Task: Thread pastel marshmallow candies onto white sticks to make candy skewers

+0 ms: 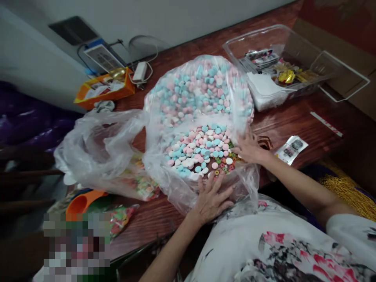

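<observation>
A large clear plastic bag (pixel 176 96) full of pink, blue and white round tablet candies lies on the table. Through its open mouth, loose tablet candies (pixel 202 150) spread toward me. Beside them are small green and orange ring-shaped pieces (pixel 225 167). My left hand (pixel 210 197) rests at the near edge of the bag's mouth, fingers spread, tips by the candies. At the right side of the mouth, my right hand (pixel 249 147) has its fingers stretched toward the ring-shaped pieces. Neither hand visibly grips anything.
Left stands another open plastic bag (pixel 96 145) with colourful pieces, near an orange scoop (pixel 78 204) and a small filled packet (pixel 123 219). Behind are a yellow box (pixel 126 86) and a power strip (pixel 140 72). Right are a clear tub (pixel 277 28), a sachet (pixel 292 149) and a white strip (pixel 326 123).
</observation>
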A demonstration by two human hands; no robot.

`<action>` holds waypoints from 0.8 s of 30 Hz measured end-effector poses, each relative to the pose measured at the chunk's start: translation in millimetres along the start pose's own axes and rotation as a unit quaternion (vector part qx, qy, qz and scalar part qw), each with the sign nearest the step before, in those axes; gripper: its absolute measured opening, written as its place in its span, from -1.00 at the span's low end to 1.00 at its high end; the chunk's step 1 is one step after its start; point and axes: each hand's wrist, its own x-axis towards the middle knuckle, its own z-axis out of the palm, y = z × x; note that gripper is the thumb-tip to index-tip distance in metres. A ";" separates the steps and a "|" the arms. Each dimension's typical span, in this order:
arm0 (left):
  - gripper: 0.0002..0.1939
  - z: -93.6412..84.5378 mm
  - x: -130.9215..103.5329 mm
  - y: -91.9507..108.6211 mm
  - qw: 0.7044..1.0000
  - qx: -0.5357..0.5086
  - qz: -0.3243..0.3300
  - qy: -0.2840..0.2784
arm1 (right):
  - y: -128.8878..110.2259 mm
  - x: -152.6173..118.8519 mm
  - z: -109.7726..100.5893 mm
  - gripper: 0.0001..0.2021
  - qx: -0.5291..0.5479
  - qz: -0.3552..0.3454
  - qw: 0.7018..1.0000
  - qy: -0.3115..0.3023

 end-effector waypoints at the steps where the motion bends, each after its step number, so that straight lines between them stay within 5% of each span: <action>1: -0.47 3.0 3.1 3.1 1.000 -0.001 0.023 0.003 | -11.8 4.0 6.6 -0.20 -0.009 0.006 1.000 -0.010; 6: -0.62 9.2 23.1 12.4 0.998 -0.008 0.059 0.026 | -53.7 21.7 10.8 -0.20 -0.045 0.018 0.997 -0.058; 12: -0.72 12.4 43.7 26.5 0.994 -0.002 0.097 0.052 | -54.4 8.6 0.9 -0.28 -0.037 -0.076 0.996 -0.002; 15: -0.74 15.4 51.2 34.7 0.990 -0.013 0.117 0.078 | -28.8 -25.6 -17.3 -0.36 -0.025 -0.116 0.993 0.018; 18: -0.73 17.8 56.2 40.4 0.980 -0.040 0.148 0.126 | 23.2 -46.5 -46.1 -0.51 -0.018 -0.047 0.994 0.098; 21: -0.80 15.8 61.1 43.6 0.969 -0.077 0.163 0.167 | 78.7 -32.2 -64.3 -0.50 -0.008 0.048 0.992 0.116; 24: -0.87 7.5 68.8 46.2 0.961 -0.097 0.168 0.196 | 99.9 -3.1 -61.6 -0.54 -0.006 0.062 0.995 0.083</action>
